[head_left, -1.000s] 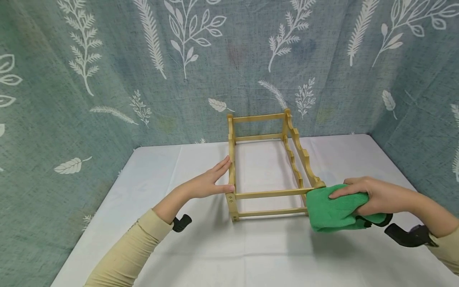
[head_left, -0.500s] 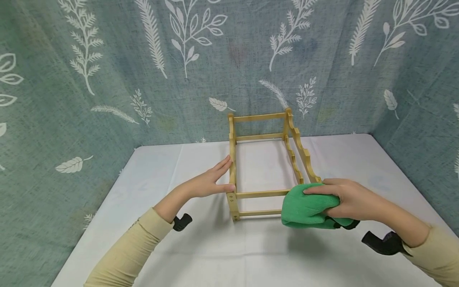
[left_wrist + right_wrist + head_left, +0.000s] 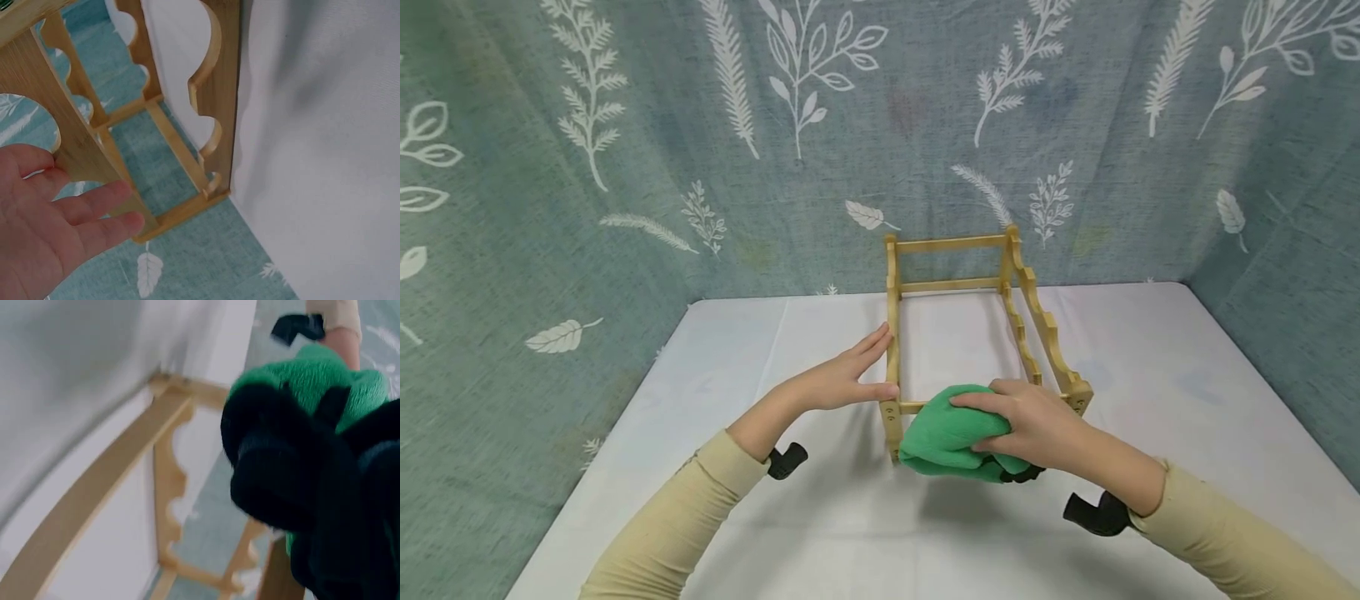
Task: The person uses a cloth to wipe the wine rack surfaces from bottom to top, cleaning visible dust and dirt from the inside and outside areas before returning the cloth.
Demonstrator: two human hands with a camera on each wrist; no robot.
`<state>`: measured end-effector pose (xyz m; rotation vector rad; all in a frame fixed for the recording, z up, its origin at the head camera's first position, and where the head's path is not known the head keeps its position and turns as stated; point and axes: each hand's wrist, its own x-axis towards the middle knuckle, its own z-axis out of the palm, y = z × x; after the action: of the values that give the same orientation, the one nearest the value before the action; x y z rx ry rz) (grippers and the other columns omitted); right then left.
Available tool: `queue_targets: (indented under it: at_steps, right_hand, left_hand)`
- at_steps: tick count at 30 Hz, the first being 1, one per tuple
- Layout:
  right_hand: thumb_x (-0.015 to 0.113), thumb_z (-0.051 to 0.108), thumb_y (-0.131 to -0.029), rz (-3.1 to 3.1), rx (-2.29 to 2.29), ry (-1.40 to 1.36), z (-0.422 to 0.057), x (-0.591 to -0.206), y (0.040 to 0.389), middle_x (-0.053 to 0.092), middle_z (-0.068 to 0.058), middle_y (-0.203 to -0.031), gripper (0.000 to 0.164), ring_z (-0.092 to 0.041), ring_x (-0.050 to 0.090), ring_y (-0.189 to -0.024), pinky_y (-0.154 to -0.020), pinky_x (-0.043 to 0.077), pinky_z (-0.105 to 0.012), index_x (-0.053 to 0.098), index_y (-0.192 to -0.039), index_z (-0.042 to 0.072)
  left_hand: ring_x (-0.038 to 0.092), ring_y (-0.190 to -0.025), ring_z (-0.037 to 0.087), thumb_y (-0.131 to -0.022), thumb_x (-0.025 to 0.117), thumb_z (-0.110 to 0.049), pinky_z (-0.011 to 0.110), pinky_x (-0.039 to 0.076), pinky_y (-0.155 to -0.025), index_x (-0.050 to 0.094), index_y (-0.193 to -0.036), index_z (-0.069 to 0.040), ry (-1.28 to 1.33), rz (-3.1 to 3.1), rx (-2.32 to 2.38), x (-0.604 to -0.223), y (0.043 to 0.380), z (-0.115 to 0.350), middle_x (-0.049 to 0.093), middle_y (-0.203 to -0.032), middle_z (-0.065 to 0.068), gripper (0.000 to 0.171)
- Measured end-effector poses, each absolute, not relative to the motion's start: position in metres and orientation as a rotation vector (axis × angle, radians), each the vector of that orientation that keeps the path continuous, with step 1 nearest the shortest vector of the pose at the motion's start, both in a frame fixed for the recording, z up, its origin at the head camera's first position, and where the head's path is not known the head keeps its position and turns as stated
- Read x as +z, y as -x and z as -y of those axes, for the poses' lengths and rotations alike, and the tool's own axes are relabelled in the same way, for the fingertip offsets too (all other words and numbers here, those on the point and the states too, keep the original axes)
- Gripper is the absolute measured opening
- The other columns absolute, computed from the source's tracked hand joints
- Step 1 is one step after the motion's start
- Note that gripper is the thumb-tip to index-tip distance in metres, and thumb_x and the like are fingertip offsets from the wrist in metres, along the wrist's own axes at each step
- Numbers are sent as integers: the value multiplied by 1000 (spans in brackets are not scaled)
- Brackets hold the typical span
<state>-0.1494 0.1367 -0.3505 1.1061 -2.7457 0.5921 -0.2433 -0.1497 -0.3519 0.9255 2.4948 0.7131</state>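
A light wooden rack (image 3: 895, 300) with scalloped side boards stands on the white table. My left hand (image 3: 835, 382) rests against its left side, the fingers extended along the board. The left wrist view shows that hand's fingertips (image 3: 132, 223) touching the wood beside a rounded notch. With my right hand (image 3: 1037, 421) I grip a folded green cloth (image 3: 951, 429), which covers much of the rack's front rails near the left corner. In the right wrist view the cloth (image 3: 312, 375) has dark trim, and the fingers holding it are hidden.
The white table (image 3: 820, 533) extends around the rack. A blue-green curtain (image 3: 760, 192) printed with white leaves hangs behind and at both sides. A black wrist mount (image 3: 787, 460) sits on the left wrist, another mount (image 3: 1097, 512) on the right.
My right hand has slid the green cloth leftward along the rack's front rails, from the right corner almost to the left one. The left hand stays against the rack's side.
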Motion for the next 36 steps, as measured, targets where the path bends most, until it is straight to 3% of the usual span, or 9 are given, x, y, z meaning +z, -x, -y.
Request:
queue_targets:
  at_steps: [7,13,23,30,36]
  right_hand:
    - [80,32,-68,2539,414,-1124,-97,-359,152,56,-2,-80,53,-14,56,-71,-60,49,-26,63,-116,18]
    - [79,31,-69,2571,390,-1059,-90,-359,152,53,-1,-76,50,-12,52,-66,-55,45,-23,64,-115,19]
    - [79,24,-69,2729,423,-903,-136,-352,140,55,0,-78,46,-11,51,-65,-50,40,-21,66,-113,19]
    - [80,26,-67,2842,385,-666,-181,-347,124,63,-8,-93,49,-24,61,-79,-55,48,-34,66,-114,19]
    - [80,23,-67,2899,320,-589,-207,-345,120,56,2,-77,45,-10,50,-63,-48,40,-26,68,-110,18]
  left_hand:
    - [-2,-141,20,-81,42,-71,49,17,-110,-1,-148,-16,-920,-2477,727,-353,246,150,-12,-153,-8,97]
    - [-3,-141,20,-81,44,-70,50,16,-110,-1,-148,-16,-915,-2463,755,-352,248,153,-11,-153,-7,97]
    - [-3,-141,19,-82,46,-68,48,15,-111,0,-148,-16,-910,-2467,737,-351,247,154,-12,-153,-8,96]
    - [-4,-140,17,-83,48,-64,47,14,-111,-1,-148,-18,-907,-2460,737,-352,248,153,-13,-152,-11,93]
    - [-4,-140,18,-83,48,-65,48,14,-111,-1,-148,-18,-913,-2463,739,-353,251,152,-12,-153,-9,94]
